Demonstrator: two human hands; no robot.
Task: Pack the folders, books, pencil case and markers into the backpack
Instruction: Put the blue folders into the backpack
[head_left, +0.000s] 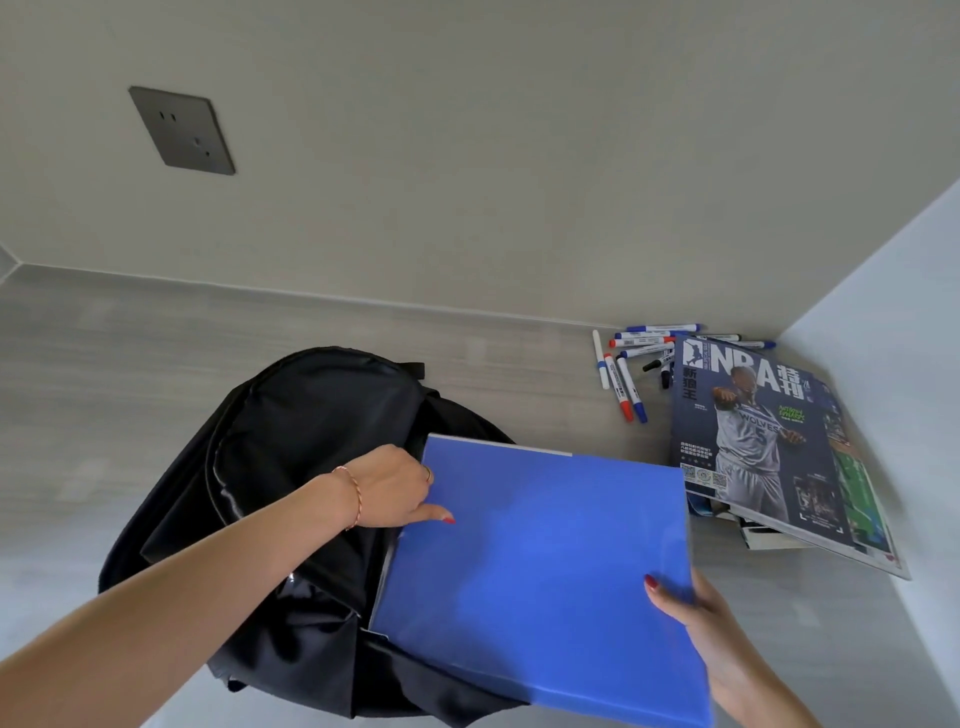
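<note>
The right hand grips the blue folder at its near corner, while the left hand holds the black backpack opening on the counter.

grey table, backpack, markers, magazines

Backpack: black throughout. Folder: solid blue, unpatterned. Markers: white barrels, capped in blue, red and black. Magazine: dark blue cover, white lettering, green accents. Table: grey, faintly streaked. Wall: plain beige. Socket: dark grey. Red-painted nails are noted on both hands.
</note>
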